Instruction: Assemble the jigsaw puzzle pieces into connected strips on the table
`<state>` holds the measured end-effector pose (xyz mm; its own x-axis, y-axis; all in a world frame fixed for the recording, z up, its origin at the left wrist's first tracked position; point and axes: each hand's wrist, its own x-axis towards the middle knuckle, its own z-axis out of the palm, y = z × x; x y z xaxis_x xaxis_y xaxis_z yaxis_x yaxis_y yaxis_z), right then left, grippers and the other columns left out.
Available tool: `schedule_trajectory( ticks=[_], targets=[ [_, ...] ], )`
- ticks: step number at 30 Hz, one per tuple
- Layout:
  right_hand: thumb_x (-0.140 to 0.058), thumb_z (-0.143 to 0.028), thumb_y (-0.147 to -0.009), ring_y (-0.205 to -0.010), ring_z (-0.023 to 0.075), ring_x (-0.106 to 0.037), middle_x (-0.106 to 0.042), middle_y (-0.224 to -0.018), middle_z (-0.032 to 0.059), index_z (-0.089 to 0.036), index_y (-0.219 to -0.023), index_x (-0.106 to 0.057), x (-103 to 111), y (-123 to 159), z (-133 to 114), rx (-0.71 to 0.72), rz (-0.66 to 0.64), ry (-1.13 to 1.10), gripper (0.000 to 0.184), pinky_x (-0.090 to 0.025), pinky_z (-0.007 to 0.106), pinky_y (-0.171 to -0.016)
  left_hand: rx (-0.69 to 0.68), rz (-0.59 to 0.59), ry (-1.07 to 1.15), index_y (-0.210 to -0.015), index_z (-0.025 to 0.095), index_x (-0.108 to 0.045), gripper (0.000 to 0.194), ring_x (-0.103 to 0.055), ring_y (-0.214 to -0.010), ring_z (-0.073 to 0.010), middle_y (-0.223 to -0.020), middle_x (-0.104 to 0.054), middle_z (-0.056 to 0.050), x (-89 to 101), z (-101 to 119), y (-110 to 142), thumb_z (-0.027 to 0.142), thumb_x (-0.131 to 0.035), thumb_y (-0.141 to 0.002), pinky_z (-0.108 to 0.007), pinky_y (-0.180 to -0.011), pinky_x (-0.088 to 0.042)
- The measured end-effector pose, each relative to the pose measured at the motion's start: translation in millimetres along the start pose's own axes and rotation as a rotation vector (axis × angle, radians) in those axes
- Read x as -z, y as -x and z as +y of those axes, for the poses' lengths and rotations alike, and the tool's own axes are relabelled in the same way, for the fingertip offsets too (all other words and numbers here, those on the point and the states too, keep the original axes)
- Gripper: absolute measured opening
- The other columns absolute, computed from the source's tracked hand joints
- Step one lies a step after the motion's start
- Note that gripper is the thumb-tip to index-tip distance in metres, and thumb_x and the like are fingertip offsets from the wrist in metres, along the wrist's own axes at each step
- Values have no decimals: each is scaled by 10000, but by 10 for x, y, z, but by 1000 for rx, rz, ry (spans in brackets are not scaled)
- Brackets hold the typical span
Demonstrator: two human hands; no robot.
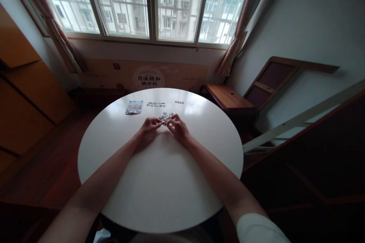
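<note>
A small pile of jigsaw puzzle pieces [165, 116] lies on the round white table [154, 182], between my two hands. My left hand [151, 125] is at the pile's left edge, thumb and fingers pinched together. From the right, my right hand [178, 127] reaches in with fingers curled and thumb bent at the pieces. Whatever sits between the fingertips of either hand is too small to make out. Beyond the pile are lined-up puzzle pieces [156, 104] in two rows, and a shorter row of pieces [179, 102] is farther right. A colourful picture sheet or packet [134, 107] lies left of them.
Behind the table, a printed beige panel [176, 74] stands below a barred window [179, 5]. A wooden stand [228, 97] is at the back right, near a wall-side wooden frame [268, 78]. Orange cabinets [28, 102] are on the left.
</note>
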<state>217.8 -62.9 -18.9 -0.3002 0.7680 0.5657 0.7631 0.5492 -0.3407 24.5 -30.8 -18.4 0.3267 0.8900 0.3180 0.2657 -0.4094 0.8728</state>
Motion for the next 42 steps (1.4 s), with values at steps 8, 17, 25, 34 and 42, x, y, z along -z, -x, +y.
schedule_trajectory(
  ticks=[8,17,25,34,42],
  targets=[
    [-607,-233,-853,-773,127,-553,-535,-1042,50,-211,-887,-690,-28,5,24,-3,41,19,93,-455,263,-694,7,9,51,-792,100,-713,323,-487,-513,-84,-619,-637,-30,4,5,-5,408,-707,-697,-191,-452,-340],
    [-583,-213,-873,-758,120,-555,-567,-1013,48,-214,-889,-695,-2,2,12,36,19,40,113,-437,255,-709,26,-9,52,-798,105,-717,346,-488,-505,-84,-591,-618,-19,15,19,-7,434,-710,-695,-189,-446,-341],
    [-572,-208,-885,-823,143,-571,-606,-938,43,-202,-908,-670,36,2,-41,39,-34,83,101,-411,271,-790,41,-20,46,-790,103,-706,359,-477,-498,-82,-578,-601,-14,16,65,13,449,-703,-696,-181,-428,-327],
    [-557,-215,-900,-824,149,-581,-624,-928,51,-213,-954,-684,42,-3,-52,40,-23,141,137,-409,276,-777,33,-27,61,-761,108,-704,378,-491,-511,-88,-585,-607,-18,19,65,6,478,-707,-683,-184,-442,-336],
    [-573,-212,-888,-753,130,-576,-619,-893,37,-203,-914,-688,13,-8,-3,-12,0,41,119,-422,244,-726,50,20,72,-812,112,-703,394,-488,-493,-92,-560,-602,-16,1,94,24,477,-731,-666,-190,-428,-328]
  ],
)
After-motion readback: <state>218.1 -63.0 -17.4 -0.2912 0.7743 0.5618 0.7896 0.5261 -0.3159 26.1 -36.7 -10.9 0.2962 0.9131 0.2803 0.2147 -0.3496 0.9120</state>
